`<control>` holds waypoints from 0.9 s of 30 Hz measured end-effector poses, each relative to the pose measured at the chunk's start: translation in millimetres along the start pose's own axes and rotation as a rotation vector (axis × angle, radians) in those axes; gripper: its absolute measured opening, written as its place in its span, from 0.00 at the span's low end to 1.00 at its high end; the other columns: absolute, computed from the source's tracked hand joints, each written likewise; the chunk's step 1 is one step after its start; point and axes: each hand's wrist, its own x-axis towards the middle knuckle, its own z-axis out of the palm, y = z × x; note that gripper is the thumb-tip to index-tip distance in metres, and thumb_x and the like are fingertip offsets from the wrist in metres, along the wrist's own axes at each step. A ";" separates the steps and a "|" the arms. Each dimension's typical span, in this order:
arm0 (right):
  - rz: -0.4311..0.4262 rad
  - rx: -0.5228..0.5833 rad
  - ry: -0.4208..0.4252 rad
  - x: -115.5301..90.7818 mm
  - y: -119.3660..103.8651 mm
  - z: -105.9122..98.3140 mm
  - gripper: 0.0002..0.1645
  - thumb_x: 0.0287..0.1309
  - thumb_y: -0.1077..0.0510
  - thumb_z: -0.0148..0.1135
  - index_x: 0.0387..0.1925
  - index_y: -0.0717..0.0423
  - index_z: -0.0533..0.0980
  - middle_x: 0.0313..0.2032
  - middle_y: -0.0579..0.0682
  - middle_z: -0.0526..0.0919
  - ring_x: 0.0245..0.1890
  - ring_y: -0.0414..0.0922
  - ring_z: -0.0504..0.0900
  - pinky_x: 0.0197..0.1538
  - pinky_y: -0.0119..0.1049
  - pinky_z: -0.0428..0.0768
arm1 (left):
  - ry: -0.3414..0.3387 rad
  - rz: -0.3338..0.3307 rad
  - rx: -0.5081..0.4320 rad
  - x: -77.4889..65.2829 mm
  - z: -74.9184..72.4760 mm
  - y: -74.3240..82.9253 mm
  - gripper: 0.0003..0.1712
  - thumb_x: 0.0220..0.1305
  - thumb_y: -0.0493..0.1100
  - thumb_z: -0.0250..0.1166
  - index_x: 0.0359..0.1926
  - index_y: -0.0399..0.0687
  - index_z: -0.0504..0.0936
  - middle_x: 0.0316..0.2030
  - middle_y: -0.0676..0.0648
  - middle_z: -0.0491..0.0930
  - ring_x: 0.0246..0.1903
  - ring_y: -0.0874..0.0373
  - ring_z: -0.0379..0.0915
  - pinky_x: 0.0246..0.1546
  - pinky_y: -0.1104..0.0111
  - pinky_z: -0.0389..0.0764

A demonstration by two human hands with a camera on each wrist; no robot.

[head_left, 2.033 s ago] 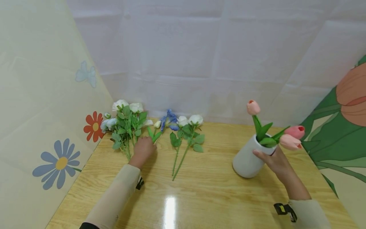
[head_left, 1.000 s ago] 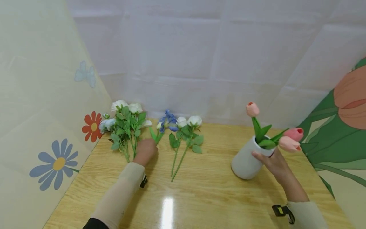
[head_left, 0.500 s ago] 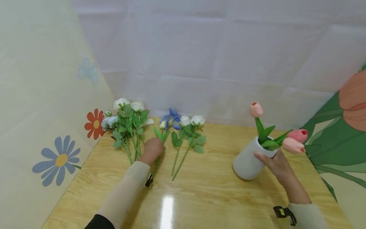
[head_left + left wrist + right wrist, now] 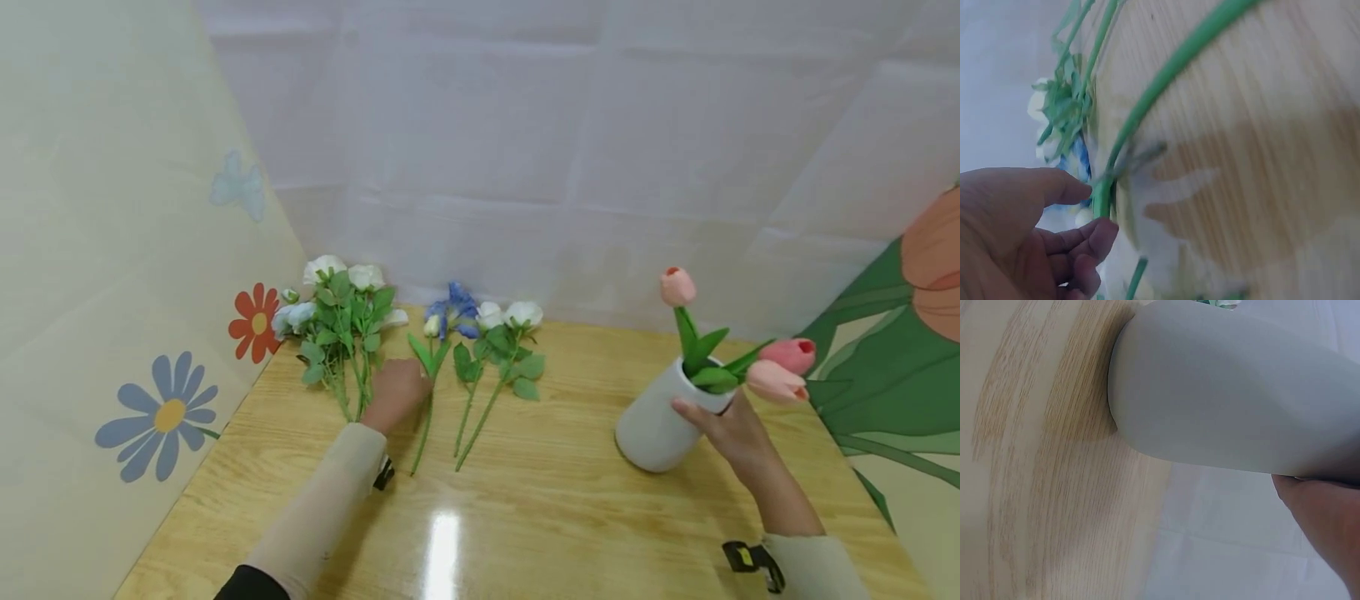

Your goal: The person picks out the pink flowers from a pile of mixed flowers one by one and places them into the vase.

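Now, the white tulip lies left of centre, bud towards the back edge of the table; the left hand has thumb and fingers parted at the stem, no firm pinch showing. Towards the right edge, the right hand grips the tilted vase near its rim, presumably steadying that lean. Pink tulips poke out. White roses lie heads-back.

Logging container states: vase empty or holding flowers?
Holding flowers: the head view shows three pink tulips sticking out of the vase. How deep they reach, cannot tell.
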 end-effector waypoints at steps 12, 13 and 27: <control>-0.010 0.014 -0.003 0.9 2.4 0.3 0.26 0.68 0.62 0.63 0.61 0.42 0.64 0.47 0.30 0.73 0.46 0.28 0.72 0.45 0.18 0.71 | 0.026 -0.116 0.007 -1.8 -13.9 -33.0 0.18 0.73 0.46 0.60 0.25 0.42 0.77 0.21 0.44 0.75 0.22 0.49 0.75 0.26 0.55 0.80; -0.013 0.017 -0.003 1.1 2.5 0.4 0.26 0.68 0.62 0.62 0.61 0.41 0.64 0.47 0.30 0.73 0.46 0.28 0.72 0.45 0.19 0.71 | 0.029 -0.114 0.001 -2.5 -15.1 -35.5 0.18 0.73 0.45 0.59 0.24 0.43 0.77 0.21 0.44 0.75 0.22 0.49 0.75 0.25 0.56 0.79; -0.016 0.005 -0.002 0.3 0.9 -0.1 0.25 0.68 0.62 0.63 0.61 0.44 0.64 0.47 0.30 0.73 0.46 0.28 0.73 0.44 0.18 0.72 | -0.038 -0.243 -0.055 -2.2 -29.2 -62.0 0.19 0.75 0.44 0.52 0.43 0.32 0.82 0.34 0.34 0.82 0.33 0.40 0.81 0.27 0.54 0.82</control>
